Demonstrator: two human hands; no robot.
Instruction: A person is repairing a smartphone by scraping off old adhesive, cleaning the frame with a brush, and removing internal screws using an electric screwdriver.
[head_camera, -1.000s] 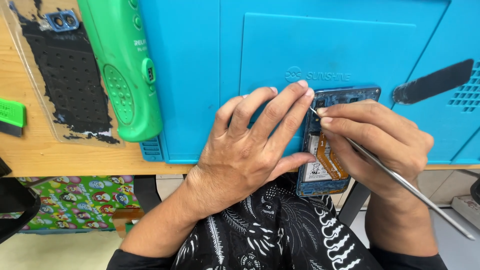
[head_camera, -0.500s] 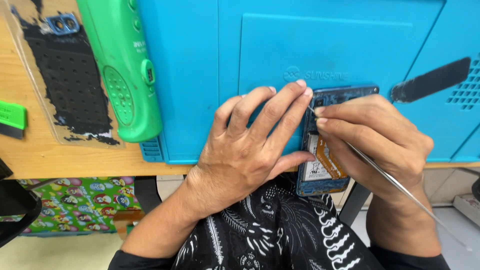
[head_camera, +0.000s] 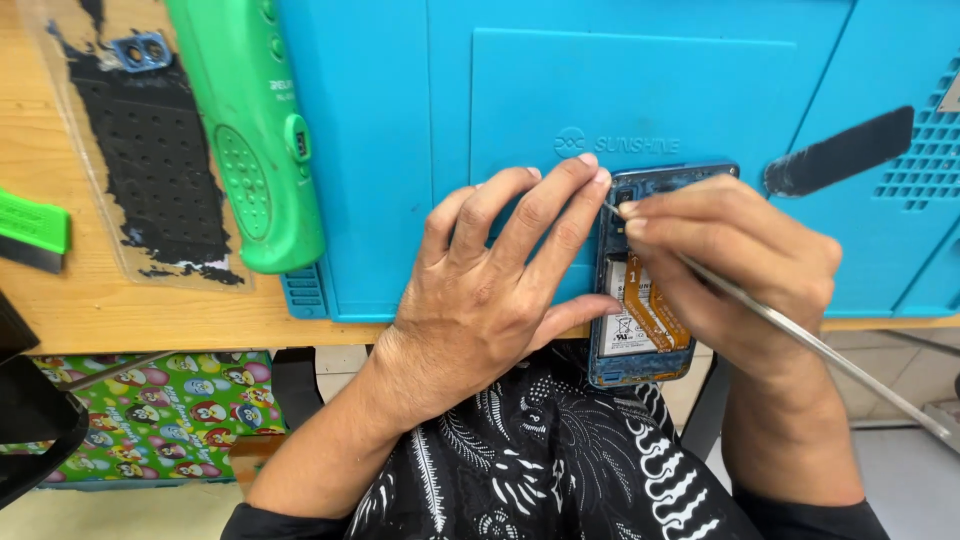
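Note:
An opened blue phone (head_camera: 640, 330) with its back off lies at the near edge of a blue work mat (head_camera: 640, 90), showing a white battery and orange flex cables. My left hand (head_camera: 490, 290) rests flat beside it, fingers touching the phone's upper left edge. My right hand (head_camera: 740, 270) grips a thin metal tool (head_camera: 820, 345), held like a pen. Its tip touches the phone's top left corner, by my left fingertips.
A green handheld device (head_camera: 250, 130) lies at the mat's left edge. Left of it, a clear sheet with a black perforated panel (head_camera: 150, 160) sits on the wooden table. A green scraper (head_camera: 30, 230) is at far left. A black spatula-like blade (head_camera: 840, 150) lies at right.
Both hands keep their places. The metal tool's tip has shifted only slightly at the phone's top corner.

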